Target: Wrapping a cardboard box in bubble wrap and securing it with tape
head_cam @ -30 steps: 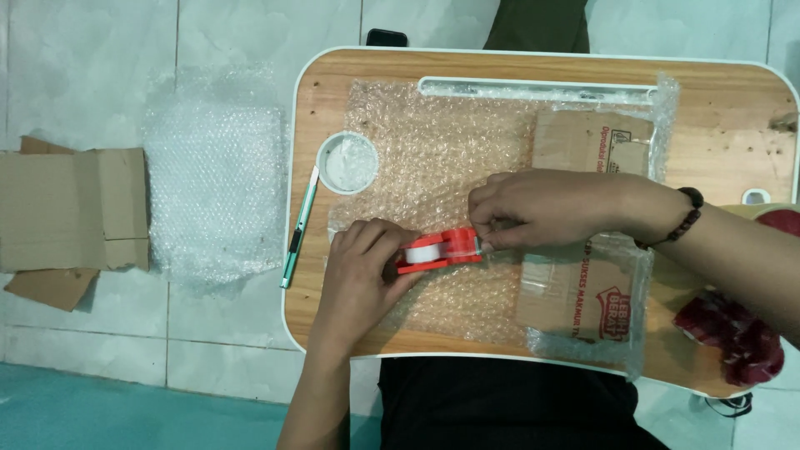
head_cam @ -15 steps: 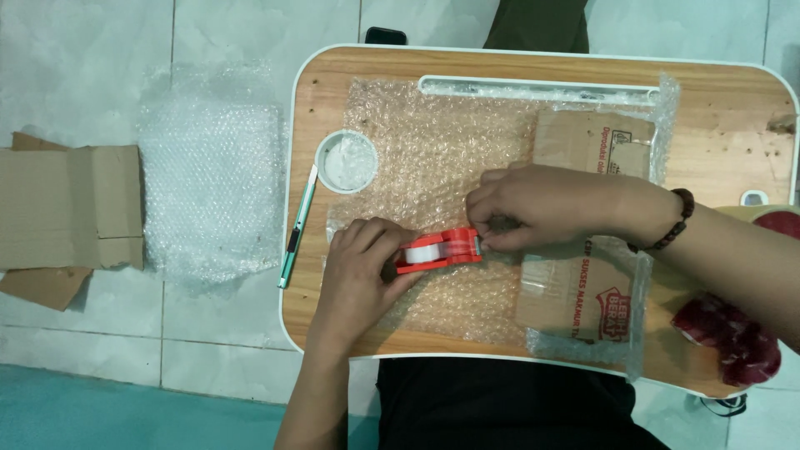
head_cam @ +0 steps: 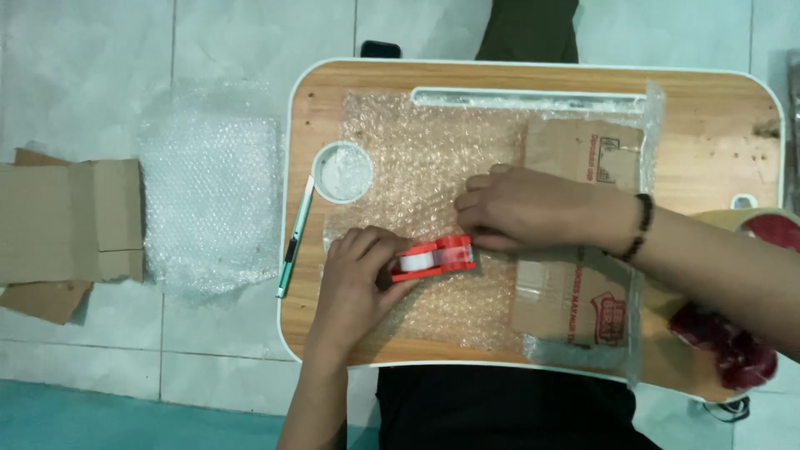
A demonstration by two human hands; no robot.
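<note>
My left hand [head_cam: 354,283] grips a small red tape dispenser [head_cam: 435,257] with a white roll, resting on a sheet of bubble wrap [head_cam: 417,167] spread over a wooden lap table [head_cam: 708,167]. My right hand [head_cam: 533,208] lies just right of the dispenser, fingertips pinched at its front end and pressing down on the wrap. A flat cardboard box [head_cam: 575,292] lies partly under the bubble wrap, beneath my right wrist. Whether tape is drawn out between the fingers is too small to tell.
A teal utility knife [head_cam: 293,242] lies along the table's left edge beside a round cup recess [head_cam: 342,173]. On the tiled floor to the left sit folded bubble wrap [head_cam: 212,200] and flat cardboard [head_cam: 67,225]. A brown tape roll [head_cam: 754,223] and a red object [head_cam: 733,350] are at the right.
Both hands have stayed in place at the dispenser; only slight finger shifts show.
</note>
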